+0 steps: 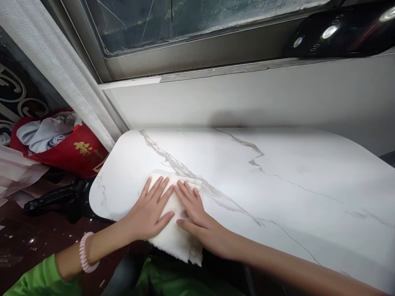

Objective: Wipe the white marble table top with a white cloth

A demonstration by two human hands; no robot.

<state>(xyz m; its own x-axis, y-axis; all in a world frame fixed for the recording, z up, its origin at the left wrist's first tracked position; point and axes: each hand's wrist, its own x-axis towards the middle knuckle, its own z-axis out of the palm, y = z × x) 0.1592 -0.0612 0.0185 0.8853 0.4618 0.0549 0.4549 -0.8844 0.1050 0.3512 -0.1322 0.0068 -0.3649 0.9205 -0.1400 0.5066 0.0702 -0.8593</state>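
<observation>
A white cloth (pixel 174 242) lies flat on the white marble-patterned table (pixel 293 164), and its lower end hangs over the near edge. My left hand (pixel 154 209) rests palm down on the left part of the cloth, fingers spread. Beside it, my right hand (pixel 196 211) presses flat on the cloth's right part with the fingers stretched out. The fingertips of both hands nearly meet near the cloth's far edge. A pink coil band (pixel 88 252) circles my left wrist.
A grey-framed window (pixel 197 51) and a white wall (pixel 191 102) stand behind the table. To the left are a curtain (pixel 61 61), a red bag (pixel 68 148) with folded cloth inside, and a black object (pixel 61 201) by the table's corner. A dark glossy device (pixel 348 31) shows at upper right.
</observation>
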